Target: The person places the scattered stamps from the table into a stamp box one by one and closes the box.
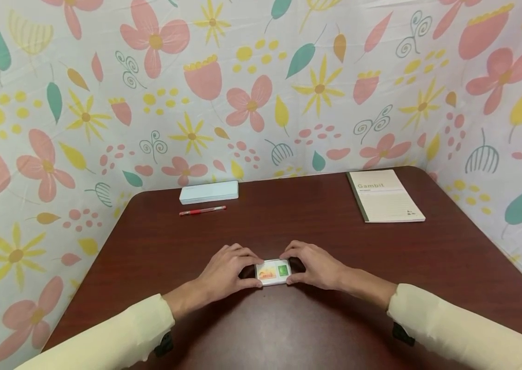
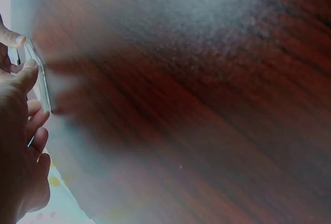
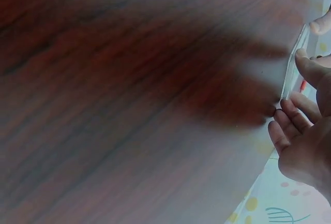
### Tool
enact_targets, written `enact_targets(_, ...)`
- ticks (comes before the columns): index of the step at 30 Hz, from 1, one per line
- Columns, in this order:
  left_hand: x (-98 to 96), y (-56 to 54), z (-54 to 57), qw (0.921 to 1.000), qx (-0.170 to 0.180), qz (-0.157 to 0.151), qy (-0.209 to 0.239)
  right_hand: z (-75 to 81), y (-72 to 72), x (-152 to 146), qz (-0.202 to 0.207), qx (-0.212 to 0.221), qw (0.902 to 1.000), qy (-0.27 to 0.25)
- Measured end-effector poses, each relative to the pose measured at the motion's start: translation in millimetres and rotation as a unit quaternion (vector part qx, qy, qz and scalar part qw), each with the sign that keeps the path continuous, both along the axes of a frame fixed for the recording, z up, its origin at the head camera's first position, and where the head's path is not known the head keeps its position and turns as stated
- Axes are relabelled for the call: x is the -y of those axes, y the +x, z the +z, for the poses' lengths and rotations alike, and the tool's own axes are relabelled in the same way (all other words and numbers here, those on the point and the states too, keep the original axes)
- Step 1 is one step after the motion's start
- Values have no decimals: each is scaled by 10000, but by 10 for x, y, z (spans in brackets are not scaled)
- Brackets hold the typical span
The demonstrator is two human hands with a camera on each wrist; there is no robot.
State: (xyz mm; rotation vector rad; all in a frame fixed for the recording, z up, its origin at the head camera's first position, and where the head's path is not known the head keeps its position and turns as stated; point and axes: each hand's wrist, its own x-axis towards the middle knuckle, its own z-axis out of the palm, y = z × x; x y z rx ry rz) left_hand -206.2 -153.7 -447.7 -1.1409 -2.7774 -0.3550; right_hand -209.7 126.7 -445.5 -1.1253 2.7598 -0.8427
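Observation:
A small, flat white case (image 1: pixel 273 273) lies near the middle of the table, with an orange-yellow picture and a green square on its face. My left hand (image 1: pixel 230 272) grips its left end between thumb and fingers. At the right end, my right hand (image 1: pixel 317 265) pinches it the same way. From the left wrist, the case (image 2: pixel 44 81) appears as a thin edge beside the left hand (image 2: pixel 23 115). The right wrist view also shows the case (image 3: pixel 292 66) edge-on, with the right hand (image 3: pixel 305 125) at it. Its underside is hidden.
On the dark brown table (image 1: pixel 288 216), a pale blue box (image 1: pixel 209 192) stands at the back left. A red pen (image 1: pixel 202 210) lies just in front of it. A notebook (image 1: pixel 387 198) lies at the back right. Flower-patterned cloth (image 1: pixel 251 61) hangs behind the table.

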Motion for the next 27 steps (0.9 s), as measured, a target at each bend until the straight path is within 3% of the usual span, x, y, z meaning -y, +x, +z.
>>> enact_targets(16, -32, -59, 54, 9997, -31, -135, -191, 31, -26, -13, -1, -53, 9997, 251)
enact_targets(27, -28, 50, 34, 9994, 98, -57, -330, -12, 1, -37, 48, 300, 9993, -197)
